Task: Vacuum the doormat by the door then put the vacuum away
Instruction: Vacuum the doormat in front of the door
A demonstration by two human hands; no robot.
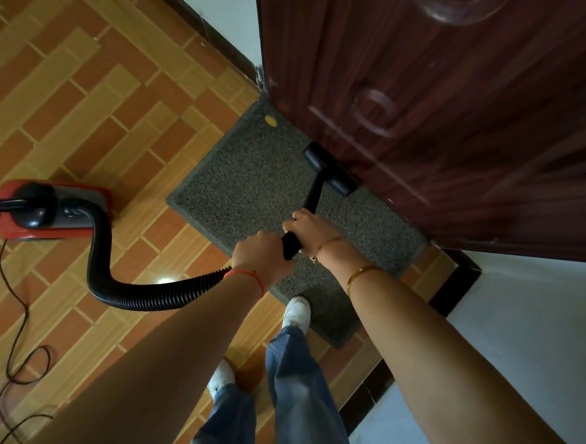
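Observation:
A grey speckled doormat [245,188] lies on the floor against the dark red door [446,104]. The black vacuum nozzle [329,169] rests on the mat right at the door's bottom edge. My right hand [310,228] grips the black wand [312,195] just behind the nozzle. My left hand [260,254] grips the wand's lower end where the ribbed black hose [136,298] joins it. The hose curves left to the red canister vacuum [50,212] standing on the tiles. A small yellow spot [270,121] sits near the mat's far corner.
The vacuum's black power cord [17,335] loops over the orange tiled floor [86,106] at the left. White walls with a dark skirting board [452,286] flank the door. My white shoe [296,313] stands on the mat's near edge.

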